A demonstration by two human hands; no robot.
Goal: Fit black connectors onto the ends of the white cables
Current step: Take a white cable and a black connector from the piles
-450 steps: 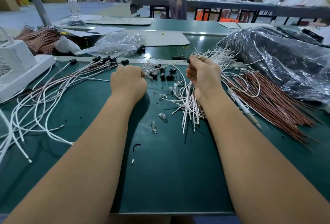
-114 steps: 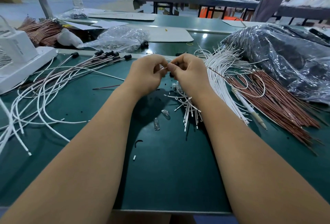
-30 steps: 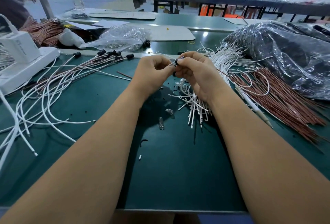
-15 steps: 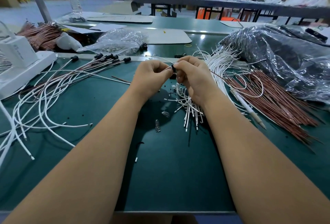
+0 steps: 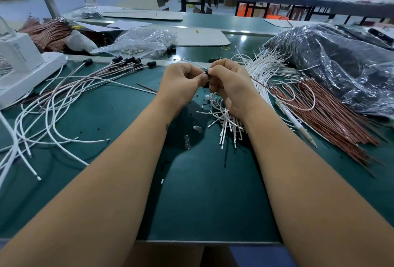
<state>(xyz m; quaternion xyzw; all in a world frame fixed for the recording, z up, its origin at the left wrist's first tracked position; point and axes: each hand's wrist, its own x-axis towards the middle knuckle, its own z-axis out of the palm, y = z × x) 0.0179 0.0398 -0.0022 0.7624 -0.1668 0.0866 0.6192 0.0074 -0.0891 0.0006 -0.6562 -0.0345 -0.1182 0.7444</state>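
A small black connector [image 5: 206, 72] sits between the two hands, held above the middle of the green table [image 5: 213, 192]. The right hand [image 5: 229, 84] pinches it with curled fingertips, and the left hand [image 5: 181, 83], fingers curled in, meets it from the left; a thin white cable [image 5: 191, 63] runs off from the hands to the far left, though the fingers hide whether its end is in the connector. Just below the right hand lies a heap of loose white cables [image 5: 226, 121] with bare ends pointing near. To the right of that lie a bundle of brown wires [image 5: 332, 113], a white pen [image 5: 296, 124] and a dark plastic bag [image 5: 341, 70]. On the left spread finished cables [image 5: 64, 104], their black caps [image 5: 128, 61] lined up at the far side, beside a white machine [image 5: 23, 64]. A clear bag [image 5: 140, 43] sits farther back.
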